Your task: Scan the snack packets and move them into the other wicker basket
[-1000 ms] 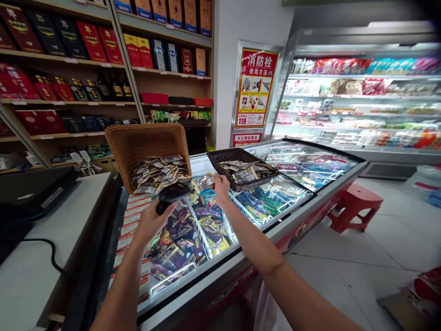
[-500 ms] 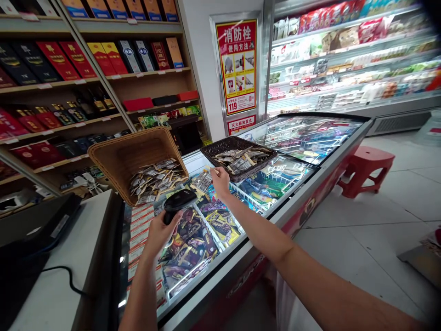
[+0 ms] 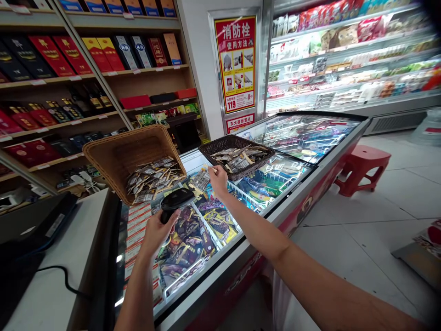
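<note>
My left hand (image 3: pixel 156 228) is wrapped round the grip of a black handheld barcode scanner (image 3: pixel 177 197), its head tilted toward the right over the freezer glass. In my right hand (image 3: pixel 217 180), a small flat snack packet (image 3: pixel 200 180) is pinched by one end, above the glass and just left of the dark basket. That dark brown woven basket (image 3: pixel 262 162) holds a pile of similar packets. On the left, a tan wicker basket (image 3: pixel 103 158) lies tipped toward me, with more packets (image 3: pixel 155 179) heaped at its lower side.
Under my hands is a glass-topped freezer (image 3: pixel 292 184) full of bagged frozen goods. A white counter (image 3: pixel 79 248) with a black device and cable borders it at left. A red stool (image 3: pixel 361 168) stands on the floor at right. Shelves of boxed bottles (image 3: pixel 110 55) rise behind.
The view has shifted slightly. Both hands keep their holds on the scanner and the packet, with hardly any movement relative to the baskets.
</note>
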Tool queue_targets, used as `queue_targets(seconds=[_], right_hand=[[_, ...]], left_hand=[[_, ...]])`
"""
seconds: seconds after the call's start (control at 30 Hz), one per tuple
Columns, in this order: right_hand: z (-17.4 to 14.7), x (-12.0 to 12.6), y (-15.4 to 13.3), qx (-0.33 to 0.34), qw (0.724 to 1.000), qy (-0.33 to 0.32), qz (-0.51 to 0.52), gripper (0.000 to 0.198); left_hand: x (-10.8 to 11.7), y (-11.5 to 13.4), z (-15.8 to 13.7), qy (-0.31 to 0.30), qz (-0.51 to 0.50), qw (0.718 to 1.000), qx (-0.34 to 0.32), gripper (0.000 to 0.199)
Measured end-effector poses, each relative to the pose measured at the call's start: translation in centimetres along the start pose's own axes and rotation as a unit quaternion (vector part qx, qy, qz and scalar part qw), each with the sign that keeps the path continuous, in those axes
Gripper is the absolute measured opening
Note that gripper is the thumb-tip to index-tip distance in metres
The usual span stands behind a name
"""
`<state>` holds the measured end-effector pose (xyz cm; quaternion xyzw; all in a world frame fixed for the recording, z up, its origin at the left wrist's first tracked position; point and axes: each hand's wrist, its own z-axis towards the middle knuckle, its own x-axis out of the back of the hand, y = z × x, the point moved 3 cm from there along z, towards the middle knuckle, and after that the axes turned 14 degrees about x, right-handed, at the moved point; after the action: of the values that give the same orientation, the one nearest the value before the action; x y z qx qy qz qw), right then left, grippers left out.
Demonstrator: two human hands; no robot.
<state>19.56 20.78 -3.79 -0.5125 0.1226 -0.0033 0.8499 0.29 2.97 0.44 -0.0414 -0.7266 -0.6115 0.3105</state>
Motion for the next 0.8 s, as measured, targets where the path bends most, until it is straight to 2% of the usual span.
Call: queue_targets(seconds=[0.6, 0.8], right_hand=[[0.1, 0.2, -0.5, 0.051, 0.996, 0.001, -0.071, 0.034], [0.6, -0.2, -0.3, 0.046, 0.995, 0.009, -0.085, 0.031]], left_hand=[[0.1, -0.3, -0.1, -0.002, 0.013, 1.0, -0.005, 0.052], [0.5, -1.1, 0.8, 0.022, 0.02, 1.0, 0.003, 0.056]])
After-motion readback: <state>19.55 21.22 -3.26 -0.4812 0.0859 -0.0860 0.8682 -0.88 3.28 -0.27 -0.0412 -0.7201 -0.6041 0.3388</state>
